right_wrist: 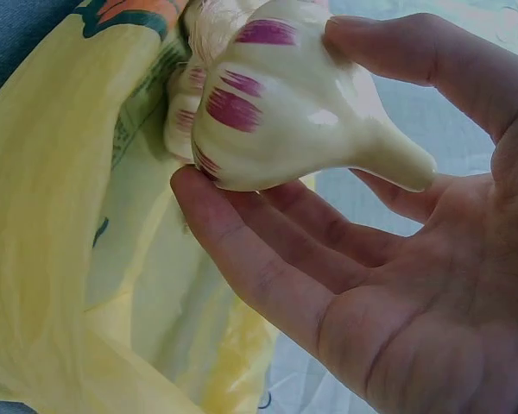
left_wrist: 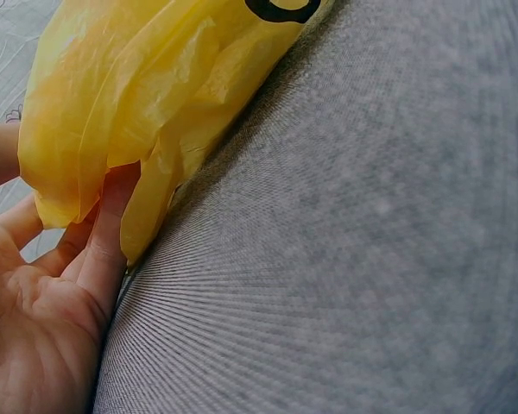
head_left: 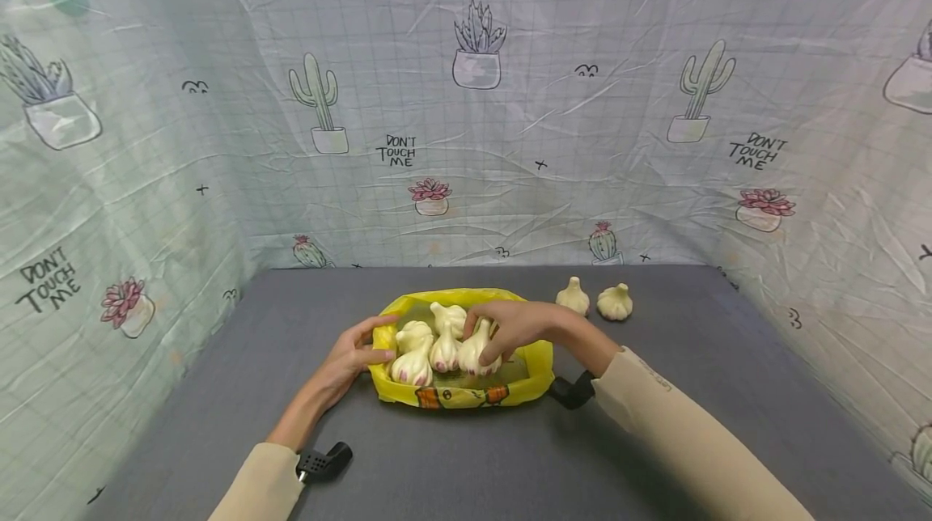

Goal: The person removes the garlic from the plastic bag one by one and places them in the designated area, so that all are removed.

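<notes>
garlic bulbs (head_left: 446, 353), smooth, glossy, cream with brushed purple streaks, round-bellied and tapering to necks, cluster inside a thin, crinkled yellow plastic bag (head_left: 526, 391), its rim gaping in an oval on the grey, finely textured tabletop (head_left: 451, 464); the right hand (head_left: 520, 325) pinches one bulb (right_wrist: 285, 103) between thumb and fingertips, fingers parted along its belly; the left hand (head_left: 355, 355) grips the bag's left end, fingers curled at its rim; two more bulbs (head_left: 615, 304) lie beyond, at right.
</notes>
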Demonstrator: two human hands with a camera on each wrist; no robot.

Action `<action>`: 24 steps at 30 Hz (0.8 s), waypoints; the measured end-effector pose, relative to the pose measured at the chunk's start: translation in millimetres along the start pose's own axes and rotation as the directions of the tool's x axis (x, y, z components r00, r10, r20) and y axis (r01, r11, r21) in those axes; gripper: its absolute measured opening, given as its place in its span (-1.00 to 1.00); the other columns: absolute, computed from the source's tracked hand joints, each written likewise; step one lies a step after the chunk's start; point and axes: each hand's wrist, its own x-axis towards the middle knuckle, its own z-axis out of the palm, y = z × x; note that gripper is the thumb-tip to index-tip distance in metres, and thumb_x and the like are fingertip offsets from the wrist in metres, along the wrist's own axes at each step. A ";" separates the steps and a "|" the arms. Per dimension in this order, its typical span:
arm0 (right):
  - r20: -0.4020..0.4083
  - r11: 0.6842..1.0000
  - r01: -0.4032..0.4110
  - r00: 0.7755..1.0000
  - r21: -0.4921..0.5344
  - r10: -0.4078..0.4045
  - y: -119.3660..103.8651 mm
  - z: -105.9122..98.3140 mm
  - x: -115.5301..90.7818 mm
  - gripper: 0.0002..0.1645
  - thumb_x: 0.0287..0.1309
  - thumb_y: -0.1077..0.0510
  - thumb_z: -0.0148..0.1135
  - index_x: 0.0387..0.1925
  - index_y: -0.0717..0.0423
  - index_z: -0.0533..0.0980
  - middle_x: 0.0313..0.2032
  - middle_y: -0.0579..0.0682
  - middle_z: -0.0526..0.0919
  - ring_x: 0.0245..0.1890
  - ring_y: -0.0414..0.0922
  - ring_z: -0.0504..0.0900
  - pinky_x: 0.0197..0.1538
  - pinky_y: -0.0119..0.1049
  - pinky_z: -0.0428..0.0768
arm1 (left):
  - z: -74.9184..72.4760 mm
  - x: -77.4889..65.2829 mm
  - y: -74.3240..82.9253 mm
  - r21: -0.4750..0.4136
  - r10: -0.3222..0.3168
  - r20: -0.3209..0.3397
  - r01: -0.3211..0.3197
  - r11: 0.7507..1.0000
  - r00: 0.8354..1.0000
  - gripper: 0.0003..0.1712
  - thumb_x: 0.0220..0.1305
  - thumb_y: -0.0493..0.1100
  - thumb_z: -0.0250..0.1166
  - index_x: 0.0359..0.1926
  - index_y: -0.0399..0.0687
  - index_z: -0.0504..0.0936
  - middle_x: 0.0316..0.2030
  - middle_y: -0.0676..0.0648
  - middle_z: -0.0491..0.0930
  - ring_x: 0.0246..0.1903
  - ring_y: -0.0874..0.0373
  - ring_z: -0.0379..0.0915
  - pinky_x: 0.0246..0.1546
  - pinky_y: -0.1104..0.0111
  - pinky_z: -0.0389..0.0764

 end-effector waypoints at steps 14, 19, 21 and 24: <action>-0.063 0.982 0.187 0.981 0.028 -0.185 11.9 -4.9 -19.3 -0.46 0.23 0.22 0.40 0.22 0.14 0.48 0.34 0.16 0.40 -0.28 -0.08 0.62 -0.05 0.02 0.65 | 1.2 0.0 1.1 -0.007 -0.003 -0.003 0.003 1.000 1.000 -0.19 0.27 -0.33 0.35 0.51 -0.25 0.29 0.39 -0.42 0.30 0.02 0.18 0.60 -0.07 0.31 0.74; -0.112 0.977 0.214 0.970 -0.011 -0.214 16.8 -5.4 -29.1 -0.48 0.21 0.14 0.43 0.20 0.04 0.52 0.34 0.11 0.44 -0.06 -0.03 0.54 0.08 -0.02 0.58 | 1.2 -0.4 0.9 -0.011 0.007 -0.002 -0.007 1.000 1.000 -0.20 0.27 -0.34 0.35 0.51 -0.28 0.29 0.37 -0.40 0.32 -0.01 0.20 0.62 -0.08 0.32 0.74; -0.134 0.973 0.228 0.964 -0.025 -0.229 18.9 -5.5 -33.4 -0.49 0.21 0.11 0.44 0.18 0.00 0.53 0.31 0.08 0.47 0.09 0.00 0.50 0.21 0.07 0.51 | 1.2 -0.5 0.6 -0.010 0.010 -0.003 -0.010 1.000 1.000 -0.20 0.26 -0.34 0.35 0.50 -0.28 0.30 0.36 -0.40 0.33 -0.02 0.20 0.62 -0.08 0.32 0.74; -0.155 0.969 0.245 0.957 -0.026 -0.247 21.9 -5.5 -40.1 -0.49 0.22 0.10 0.44 0.19 -0.02 0.54 0.32 0.06 0.49 0.24 0.03 0.45 0.33 0.16 0.42 | 1.1 -0.6 0.2 -0.006 0.011 -0.007 -0.011 1.000 1.000 -0.20 0.26 -0.33 0.36 0.50 -0.28 0.30 0.36 -0.40 0.34 -0.02 0.20 0.62 -0.08 0.33 0.74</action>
